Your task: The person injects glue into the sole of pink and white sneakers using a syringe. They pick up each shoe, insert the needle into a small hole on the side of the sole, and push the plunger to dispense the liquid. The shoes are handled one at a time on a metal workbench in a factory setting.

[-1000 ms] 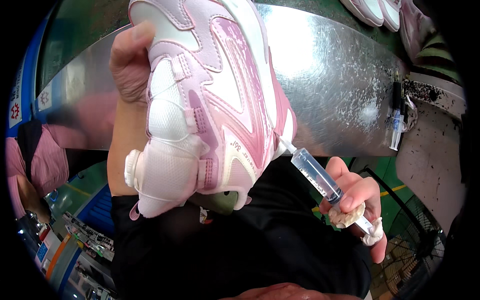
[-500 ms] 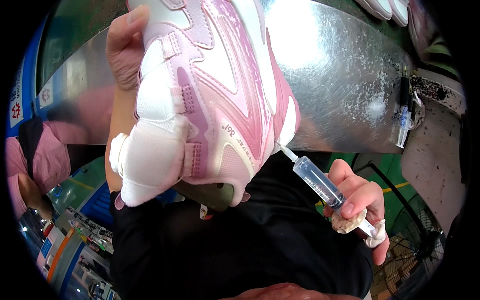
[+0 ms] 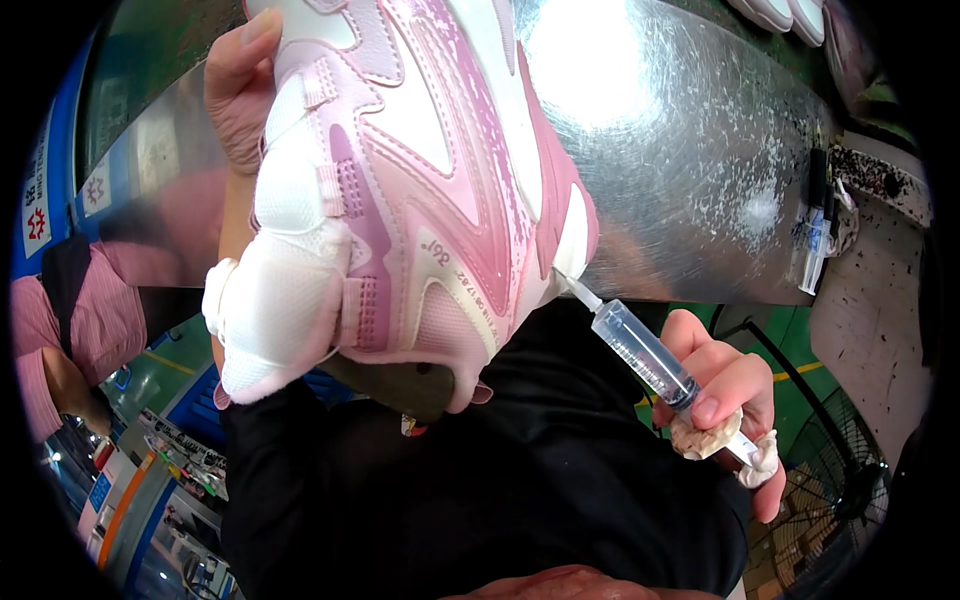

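A pink and white sneaker (image 3: 430,190) fills the middle of the view, tilted with its side toward me and its sole edge to the right. My left hand (image 3: 243,95) grips it at the upper left, the thumb showing and the other fingers partly hidden behind it. In my right hand (image 3: 725,385) is a clear syringe (image 3: 645,350), its flange and plunger end wrapped in pale, crumpled material. The thin needle tip meets the seam between the upper and the sole near the heel. A dark olive form (image 3: 400,385) shows inside the shoe's opening.
A scratched metal table (image 3: 680,190) with whitish residue lies beyond the shoe. At its right end are another syringe (image 3: 815,250) and a dark pen-like tool (image 3: 818,180). White shoes (image 3: 785,12) stand far right. A fan (image 3: 830,480) is low right; a person in pink (image 3: 110,310) is left.
The shoe has shifted slightly left and tilted a little in my left hand. The syringe has moved slightly right, its needle tip now a little higher along the heel seam.
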The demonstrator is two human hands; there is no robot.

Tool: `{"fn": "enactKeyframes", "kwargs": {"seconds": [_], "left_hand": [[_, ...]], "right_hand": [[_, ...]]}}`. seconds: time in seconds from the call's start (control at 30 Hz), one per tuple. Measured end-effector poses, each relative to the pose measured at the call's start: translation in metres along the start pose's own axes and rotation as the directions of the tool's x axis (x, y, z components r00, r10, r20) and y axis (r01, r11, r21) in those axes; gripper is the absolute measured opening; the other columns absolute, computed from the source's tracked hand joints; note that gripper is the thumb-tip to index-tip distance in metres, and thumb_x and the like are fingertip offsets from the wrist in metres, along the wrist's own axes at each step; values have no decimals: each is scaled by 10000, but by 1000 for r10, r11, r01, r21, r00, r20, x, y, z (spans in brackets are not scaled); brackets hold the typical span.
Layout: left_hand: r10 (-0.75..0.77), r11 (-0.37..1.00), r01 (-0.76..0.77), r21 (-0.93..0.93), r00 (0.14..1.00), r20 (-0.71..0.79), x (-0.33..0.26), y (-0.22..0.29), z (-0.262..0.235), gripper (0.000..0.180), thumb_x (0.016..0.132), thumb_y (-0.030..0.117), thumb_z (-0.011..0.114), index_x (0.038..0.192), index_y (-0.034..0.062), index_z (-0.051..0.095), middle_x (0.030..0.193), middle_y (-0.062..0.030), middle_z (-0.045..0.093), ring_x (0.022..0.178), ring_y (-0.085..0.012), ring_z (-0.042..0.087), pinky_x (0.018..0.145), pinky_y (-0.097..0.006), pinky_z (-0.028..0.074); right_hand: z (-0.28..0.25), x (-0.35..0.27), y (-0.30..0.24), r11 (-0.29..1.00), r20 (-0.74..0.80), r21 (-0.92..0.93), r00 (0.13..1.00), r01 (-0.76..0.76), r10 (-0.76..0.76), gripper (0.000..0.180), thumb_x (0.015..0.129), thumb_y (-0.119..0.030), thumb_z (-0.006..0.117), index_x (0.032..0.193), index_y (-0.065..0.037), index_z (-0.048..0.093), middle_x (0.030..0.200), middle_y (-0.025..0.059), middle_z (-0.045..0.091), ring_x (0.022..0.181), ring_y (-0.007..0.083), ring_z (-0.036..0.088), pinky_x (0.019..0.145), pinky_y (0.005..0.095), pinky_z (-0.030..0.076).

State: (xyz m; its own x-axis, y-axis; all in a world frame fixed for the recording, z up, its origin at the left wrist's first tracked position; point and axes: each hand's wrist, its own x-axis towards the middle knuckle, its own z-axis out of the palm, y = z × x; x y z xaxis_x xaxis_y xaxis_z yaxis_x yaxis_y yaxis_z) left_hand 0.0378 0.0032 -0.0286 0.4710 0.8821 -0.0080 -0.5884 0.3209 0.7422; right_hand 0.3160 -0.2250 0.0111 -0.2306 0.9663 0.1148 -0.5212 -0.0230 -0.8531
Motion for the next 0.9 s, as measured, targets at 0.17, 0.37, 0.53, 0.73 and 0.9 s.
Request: {"fn": "enactKeyframes", "kwargs": {"seconds": [0.17,0.37,0.53,0.73,0.9], "left_hand": [[2,1000,-2,23,1000,3,-1,0,2,323,824,120,538,1089,-66,555,1050,-150,615,976,-247,593,910,-341,457],[3,999,-2,54,1000,-10,-5,1,3,324,825,114,541,1095,-64,554,1067,-152,612,996,-249,589,922,-341,451],[-13,990,16,139,1000,-27,-25,5,14,324,826,109,543,1101,-63,553,1080,-153,610,1012,-251,586,933,-341,445],[63,852,-33,523,997,-40,-70,17,45,325,827,103,546,1107,-61,552,1097,-155,607,1032,-253,582,945,-341,438],[220,403,-204,892,968,121,-79,33,62,326,827,98,548,1113,-60,551,1110,-156,605,1048,-255,579,956,-341,433]], "right_hand": [[-9,-3,1,1000,88,-10,996,-26,26,758,627,-695,694,1062,-87,571,894,124,616,780,175,390,671,274,297],[-1,-6,11,995,35,-62,996,78,-76,824,643,-728,649,1069,-24,611,881,80,639,733,171,401,655,283,301],[-4,-15,18,992,24,-74,995,102,-101,845,650,-732,641,1082,-7,608,895,76,651,721,174,423,662,285,308],[-9,-15,35,985,31,-53,986,163,-161,868,661,-717,650,1120,15,571,929,87,660,729,163,468,693,286,309],[-14,-5,45,979,81,-58,979,194,-189,887,630,-692,693,1156,9,554,971,73,663,756,169,492,714,290,314]]}}
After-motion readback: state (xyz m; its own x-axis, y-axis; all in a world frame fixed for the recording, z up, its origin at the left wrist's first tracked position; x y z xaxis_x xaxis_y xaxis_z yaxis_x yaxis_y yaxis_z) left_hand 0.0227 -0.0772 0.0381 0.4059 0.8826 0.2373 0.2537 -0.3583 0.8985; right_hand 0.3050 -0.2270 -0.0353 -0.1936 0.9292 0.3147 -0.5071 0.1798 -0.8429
